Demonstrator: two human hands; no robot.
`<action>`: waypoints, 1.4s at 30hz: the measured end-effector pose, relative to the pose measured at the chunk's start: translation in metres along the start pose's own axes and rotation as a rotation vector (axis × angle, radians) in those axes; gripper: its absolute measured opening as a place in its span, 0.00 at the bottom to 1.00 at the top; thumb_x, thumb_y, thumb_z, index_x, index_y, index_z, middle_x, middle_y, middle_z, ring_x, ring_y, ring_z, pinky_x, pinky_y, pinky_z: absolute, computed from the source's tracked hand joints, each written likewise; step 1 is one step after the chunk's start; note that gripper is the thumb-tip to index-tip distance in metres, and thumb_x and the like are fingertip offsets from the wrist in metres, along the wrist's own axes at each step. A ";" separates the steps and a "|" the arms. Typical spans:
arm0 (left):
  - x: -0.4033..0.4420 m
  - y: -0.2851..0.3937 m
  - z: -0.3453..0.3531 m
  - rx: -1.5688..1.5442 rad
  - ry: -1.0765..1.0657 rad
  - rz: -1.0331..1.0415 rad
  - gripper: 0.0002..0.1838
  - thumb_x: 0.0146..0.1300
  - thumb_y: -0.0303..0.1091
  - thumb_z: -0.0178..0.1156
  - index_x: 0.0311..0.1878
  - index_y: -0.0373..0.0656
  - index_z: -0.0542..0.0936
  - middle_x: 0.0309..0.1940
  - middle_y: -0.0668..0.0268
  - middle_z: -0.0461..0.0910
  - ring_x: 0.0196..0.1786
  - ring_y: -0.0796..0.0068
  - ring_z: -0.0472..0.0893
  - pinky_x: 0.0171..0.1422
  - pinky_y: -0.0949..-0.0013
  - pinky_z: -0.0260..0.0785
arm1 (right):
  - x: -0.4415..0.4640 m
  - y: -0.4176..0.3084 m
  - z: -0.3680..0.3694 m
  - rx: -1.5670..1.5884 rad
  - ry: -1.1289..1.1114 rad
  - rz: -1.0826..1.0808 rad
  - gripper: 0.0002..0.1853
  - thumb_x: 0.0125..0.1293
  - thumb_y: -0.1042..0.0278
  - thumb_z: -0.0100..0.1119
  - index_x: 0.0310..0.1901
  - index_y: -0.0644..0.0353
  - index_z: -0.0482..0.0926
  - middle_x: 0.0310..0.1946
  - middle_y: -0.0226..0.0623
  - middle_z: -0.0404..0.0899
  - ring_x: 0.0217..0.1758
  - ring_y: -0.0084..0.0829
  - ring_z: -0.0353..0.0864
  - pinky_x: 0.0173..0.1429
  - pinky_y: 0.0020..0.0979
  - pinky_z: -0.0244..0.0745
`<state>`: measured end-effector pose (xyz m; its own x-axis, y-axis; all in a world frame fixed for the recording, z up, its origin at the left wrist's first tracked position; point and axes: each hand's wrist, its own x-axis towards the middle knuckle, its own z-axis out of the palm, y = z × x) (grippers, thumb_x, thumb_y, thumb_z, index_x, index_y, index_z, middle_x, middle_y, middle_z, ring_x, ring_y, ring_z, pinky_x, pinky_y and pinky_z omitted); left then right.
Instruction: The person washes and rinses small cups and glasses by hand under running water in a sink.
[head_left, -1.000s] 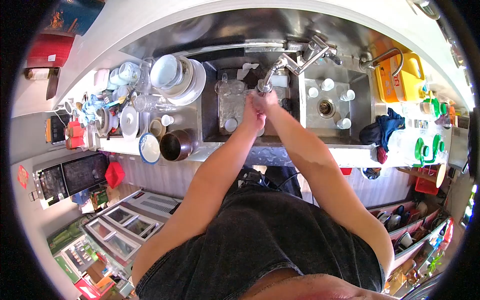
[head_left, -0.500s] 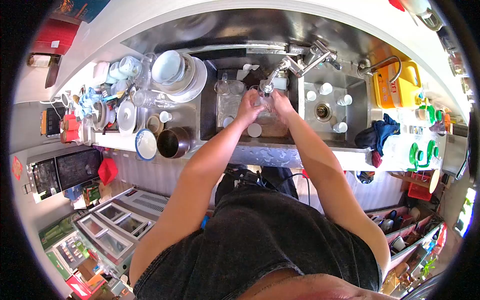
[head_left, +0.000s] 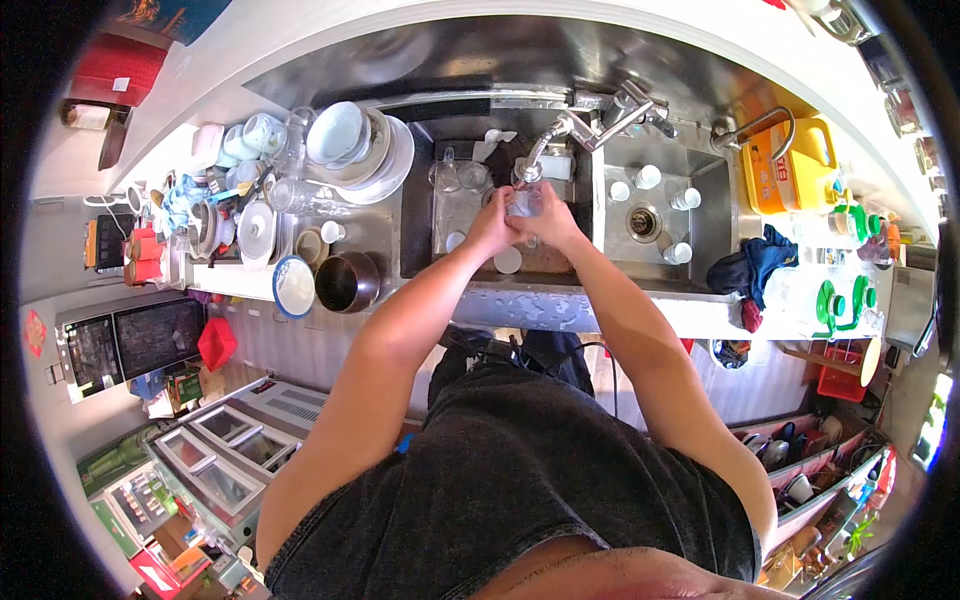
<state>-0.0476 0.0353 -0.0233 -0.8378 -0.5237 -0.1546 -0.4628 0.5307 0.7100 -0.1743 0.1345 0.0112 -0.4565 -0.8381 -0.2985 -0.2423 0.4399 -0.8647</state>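
Observation:
Under the spout of the faucet (head_left: 534,165), a clear glass (head_left: 523,204) is held between my two hands over the left sink basin. My left hand (head_left: 490,226) wraps its near left side, fingers curled. My right hand (head_left: 554,216) closes on it from the right, and the fingers of both hands meet around it. Below them on the basin floor lies a round white piece (head_left: 507,261), perhaps a cup or lid. More clear glassware (head_left: 447,176) stands at the basin's back left. Whether water is running into the glass is hard to make out.
Several white cups (head_left: 686,199) stand in the right basin around its drain (head_left: 643,224). Stacked plates and bowls (head_left: 388,160) crowd the left counter, near a dark pot (head_left: 346,282). A yellow container (head_left: 793,170) and a dark cloth (head_left: 768,262) lie to the right.
My hands have drawn closer together around the glass, the right one moving left and both fingers now meeting. The cups and dishes stay where they were.

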 end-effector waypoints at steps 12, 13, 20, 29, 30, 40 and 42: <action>-0.062 -0.027 -0.040 -0.009 0.211 -0.030 0.60 0.50 0.44 0.71 0.72 0.36 0.37 0.65 0.43 0.61 0.66 0.48 0.66 0.68 0.58 0.60 | 0.025 0.016 0.007 -0.441 -0.102 -0.037 0.38 0.45 0.50 0.70 0.54 0.67 0.69 0.46 0.53 0.78 0.49 0.50 0.78 0.55 0.40 0.74; -0.080 -0.027 -0.051 -0.093 0.262 -0.054 0.55 0.51 0.42 0.70 0.72 0.34 0.43 0.65 0.43 0.63 0.67 0.49 0.65 0.70 0.59 0.57 | 0.031 0.027 0.011 -0.454 -0.064 -0.073 0.39 0.45 0.50 0.70 0.54 0.68 0.68 0.46 0.53 0.78 0.50 0.50 0.78 0.55 0.40 0.74; -0.261 -0.021 -0.148 -0.296 0.653 -0.227 0.33 0.59 0.31 0.63 0.67 0.40 0.64 0.61 0.57 0.71 0.63 0.67 0.71 0.65 0.64 0.64 | 0.045 0.040 0.017 -0.508 -0.001 -0.031 0.38 0.42 0.44 0.72 0.46 0.70 0.76 0.39 0.50 0.81 0.48 0.41 0.81 0.54 0.37 0.73; -0.308 -0.015 -0.182 -0.351 0.815 -0.322 0.26 0.60 0.30 0.62 0.63 0.42 0.70 0.58 0.61 0.74 0.61 0.70 0.72 0.64 0.66 0.65 | 0.055 0.023 0.030 -0.384 0.005 0.030 0.38 0.44 0.43 0.71 0.49 0.68 0.74 0.36 0.45 0.81 0.40 0.35 0.82 0.45 0.34 0.74; -0.307 -0.012 -0.182 -0.357 0.821 -0.293 0.26 0.60 0.30 0.62 0.62 0.42 0.71 0.58 0.61 0.75 0.61 0.71 0.73 0.63 0.66 0.66 | 0.052 0.020 0.030 -0.395 -0.028 0.037 0.38 0.45 0.43 0.71 0.50 0.67 0.73 0.37 0.45 0.81 0.40 0.35 0.82 0.46 0.33 0.74; -0.291 -0.009 -0.193 -0.245 0.762 -0.130 0.23 0.60 0.35 0.62 0.59 0.44 0.73 0.54 0.62 0.77 0.53 0.67 0.78 0.56 0.69 0.70 | 0.046 0.026 0.032 -0.355 0.018 0.134 0.33 0.45 0.58 0.75 0.52 0.65 0.74 0.39 0.37 0.81 0.38 0.28 0.80 0.42 0.30 0.74; -0.286 -0.010 -0.192 -0.245 0.748 -0.102 0.23 0.59 0.35 0.62 0.58 0.44 0.73 0.54 0.61 0.77 0.50 0.66 0.78 0.54 0.68 0.70 | 0.058 0.046 0.029 -0.151 -0.036 0.065 0.33 0.46 0.59 0.74 0.52 0.65 0.74 0.42 0.38 0.81 0.44 0.29 0.80 0.47 0.30 0.73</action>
<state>0.2520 0.0516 0.1463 -0.3377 -0.9167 0.2138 -0.3769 0.3398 0.8617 -0.1864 0.0967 -0.0573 -0.4452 -0.8162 -0.3682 -0.3403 0.5346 -0.7735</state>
